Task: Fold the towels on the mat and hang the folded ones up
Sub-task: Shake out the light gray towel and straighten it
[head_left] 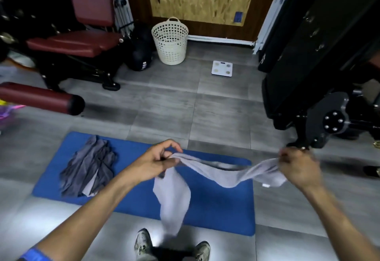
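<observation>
A pale lilac towel [222, 171] hangs in the air above the blue mat [216, 209], stretched between both hands. My left hand [159, 159] pinches one end, from which a long flap droops down toward my shoes. The other end, with a small white tag, is gripped by my right hand [298, 166]. A crumpled pile of dark grey towels [90, 168] lies on the mat's left part.
A cream perforated laundry basket [170, 41] stands at the back wall, a white bathroom scale [222, 68] on the grey floor beside it. A maroon gym bench [72, 41] and padded roller [41, 98] are at left. A black exercise machine [318, 75] fills the right.
</observation>
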